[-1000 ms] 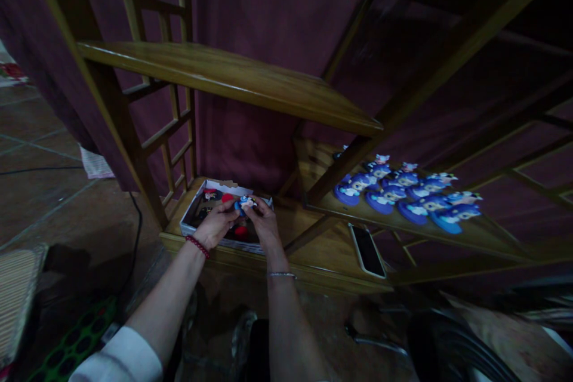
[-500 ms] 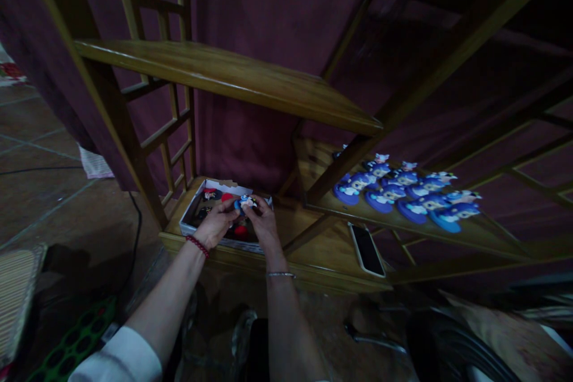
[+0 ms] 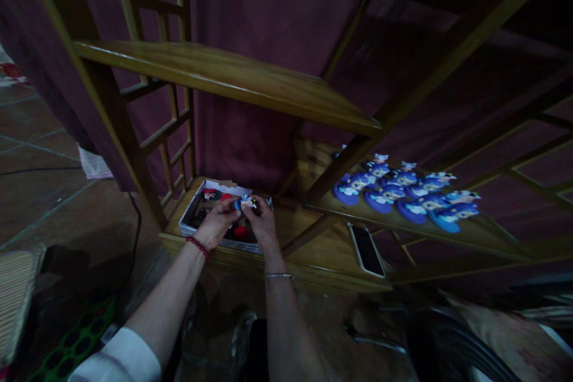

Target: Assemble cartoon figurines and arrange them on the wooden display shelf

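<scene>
Between my two hands is a small blue-and-white figurine (image 3: 246, 202), held above a shallow cardboard box (image 3: 190, 230). My left hand (image 3: 215, 224) is closed on its left side, at the blue base. My right hand (image 3: 264, 222) pinches the figurine from the right. Inside the box lie several dark and red pieces, among them a figure with a red top (image 3: 209, 194); my hands hide part of the contents. Similar blue figurines (image 3: 387, 196) on round bases stand in rows on the raised shelf (image 3: 483, 236) to the right.
A phone (image 3: 367, 249) lies on the lower wooden shelf (image 3: 322, 250). Overhead, a wooden board (image 3: 224, 74) juts across above my hands, and a slanting post stands at the right. A black chair (image 3: 447, 346) is at lower right, a green crate (image 3: 71, 340) at lower left.
My hands keep hold of the figurine over the box, and it has turned slightly between my fingers. The box and the shelf figurines stay in place.
</scene>
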Demonstrator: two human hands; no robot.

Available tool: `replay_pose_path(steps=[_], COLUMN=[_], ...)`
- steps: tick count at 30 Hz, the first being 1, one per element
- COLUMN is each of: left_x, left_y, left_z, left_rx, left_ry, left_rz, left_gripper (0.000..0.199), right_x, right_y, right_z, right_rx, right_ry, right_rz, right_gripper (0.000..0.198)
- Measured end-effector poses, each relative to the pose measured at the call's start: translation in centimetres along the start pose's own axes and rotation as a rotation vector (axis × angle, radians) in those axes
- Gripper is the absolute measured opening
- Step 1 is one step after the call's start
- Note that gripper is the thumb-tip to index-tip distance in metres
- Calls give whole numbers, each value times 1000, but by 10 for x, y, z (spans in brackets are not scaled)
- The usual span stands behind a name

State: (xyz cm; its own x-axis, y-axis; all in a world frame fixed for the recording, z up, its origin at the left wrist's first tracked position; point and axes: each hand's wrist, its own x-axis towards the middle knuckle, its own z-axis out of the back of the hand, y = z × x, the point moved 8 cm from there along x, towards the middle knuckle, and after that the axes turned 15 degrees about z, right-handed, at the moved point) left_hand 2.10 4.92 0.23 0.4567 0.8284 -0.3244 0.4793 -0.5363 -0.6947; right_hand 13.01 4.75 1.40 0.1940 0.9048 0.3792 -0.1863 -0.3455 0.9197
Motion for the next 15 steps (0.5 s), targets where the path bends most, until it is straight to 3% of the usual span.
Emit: replay_pose_path(steps=[15], left_x=[-2], left_y=[-3], left_z=[1], left_rx=[31], left_ry=[-37], left_rz=[-33], left_gripper=[39], right_x=[0], right_y=[0], right_z=[0], right_rx=[-38], right_ry=[-13], right_rz=[-5], right_gripper=[32])
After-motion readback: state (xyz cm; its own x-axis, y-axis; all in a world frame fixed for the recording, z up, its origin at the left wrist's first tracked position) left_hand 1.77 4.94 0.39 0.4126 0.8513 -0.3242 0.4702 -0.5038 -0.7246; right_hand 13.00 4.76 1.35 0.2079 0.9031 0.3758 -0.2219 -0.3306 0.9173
